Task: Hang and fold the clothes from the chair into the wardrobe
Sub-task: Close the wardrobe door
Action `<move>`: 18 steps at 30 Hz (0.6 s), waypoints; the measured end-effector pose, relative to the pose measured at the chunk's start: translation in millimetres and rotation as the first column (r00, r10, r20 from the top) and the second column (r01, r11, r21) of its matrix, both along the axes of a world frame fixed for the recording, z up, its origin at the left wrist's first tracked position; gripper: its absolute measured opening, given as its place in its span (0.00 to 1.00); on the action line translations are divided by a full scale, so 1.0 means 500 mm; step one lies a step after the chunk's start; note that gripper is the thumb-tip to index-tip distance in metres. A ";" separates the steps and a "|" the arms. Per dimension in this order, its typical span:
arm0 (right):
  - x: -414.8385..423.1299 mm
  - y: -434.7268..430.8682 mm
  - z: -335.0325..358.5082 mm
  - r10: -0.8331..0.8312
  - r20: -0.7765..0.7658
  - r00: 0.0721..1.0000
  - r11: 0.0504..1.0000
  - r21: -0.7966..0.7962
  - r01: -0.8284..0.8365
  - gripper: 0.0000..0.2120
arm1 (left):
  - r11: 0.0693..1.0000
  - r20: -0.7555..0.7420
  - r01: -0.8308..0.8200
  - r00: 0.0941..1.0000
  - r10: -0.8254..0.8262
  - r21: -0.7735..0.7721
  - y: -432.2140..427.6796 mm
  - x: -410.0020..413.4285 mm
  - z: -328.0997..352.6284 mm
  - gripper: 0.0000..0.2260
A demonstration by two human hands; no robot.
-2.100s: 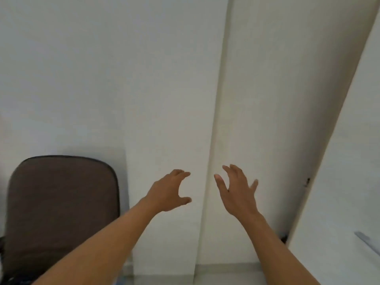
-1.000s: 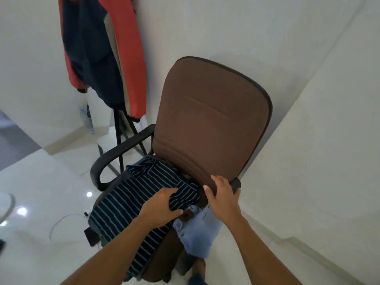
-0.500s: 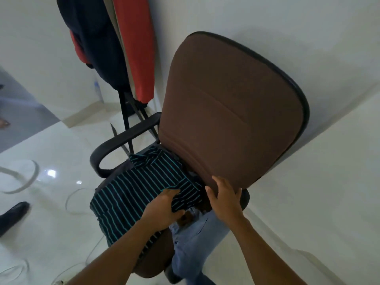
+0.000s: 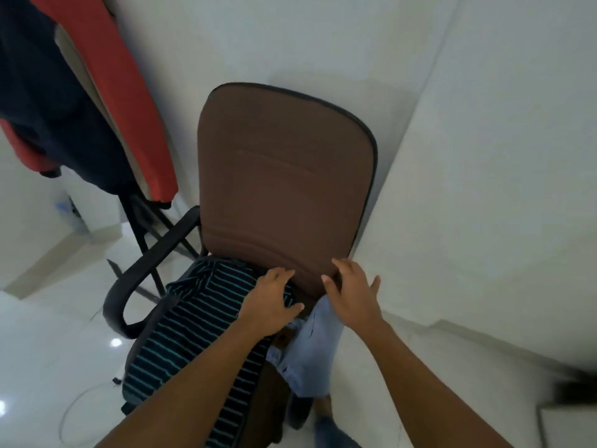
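- The red and navy jacket (image 4: 106,101) hangs on a stand to the left of the chair (image 4: 284,189) and is not part of the seat's pile.
- The striped shirt (image 4: 193,321) lies across the left half of the seat, beside the armrest (image 4: 145,270), and drapes over the front edge.
- The left hand (image 4: 271,299) had the shirt's collar bunched in it half a second ago. It now rests flatter on the cloth near the seat's back edge, fingers together and thumb stuck out, with no clear pinch.
- The right hand (image 4: 352,295) has slid off the backrest's lower edge. Its fingers are spread over the pale blue garment (image 4: 310,360), which hangs off the seat's right edge.
- Both garments are still on the chair. The person is probably regripping before the first lift.
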State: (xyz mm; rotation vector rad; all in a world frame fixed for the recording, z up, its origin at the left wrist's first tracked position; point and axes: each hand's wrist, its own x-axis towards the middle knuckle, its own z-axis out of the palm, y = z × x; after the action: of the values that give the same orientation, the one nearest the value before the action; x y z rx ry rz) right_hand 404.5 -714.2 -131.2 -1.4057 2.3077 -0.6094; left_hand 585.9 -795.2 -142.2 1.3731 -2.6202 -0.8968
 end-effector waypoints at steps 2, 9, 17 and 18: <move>0.017 0.059 0.006 -0.073 0.016 0.997 0.997 -0.019 0.073 0.24 | 0.998 -0.020 0.067 0.998 -0.067 -0.003 0.033 -0.003 0.004 0.35; 0.028 0.300 0.037 -0.341 -0.047 0.939 0.940 -0.023 0.340 0.23 | 0.947 -0.078 0.320 0.944 -0.320 -0.004 0.165 -0.080 0.061 0.34; -0.004 0.685 0.118 -0.712 -0.102 0.694 0.701 -0.066 0.710 0.24 | 0.736 -0.104 0.656 0.731 -0.674 -0.165 0.425 -0.255 0.138 0.34; -0.005 0.744 0.133 -0.753 -0.117 0.647 0.657 -0.086 0.749 0.24 | 0.689 -0.103 0.699 0.684 -0.722 -0.190 0.472 -0.279 0.153 0.34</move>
State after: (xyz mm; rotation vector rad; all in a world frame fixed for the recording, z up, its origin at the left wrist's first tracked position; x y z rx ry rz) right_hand 401.8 -342.2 -64.7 -0.4113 2.9902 -0.7778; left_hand 446.3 -559.1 -65.6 0.1585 -3.0092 -0.7964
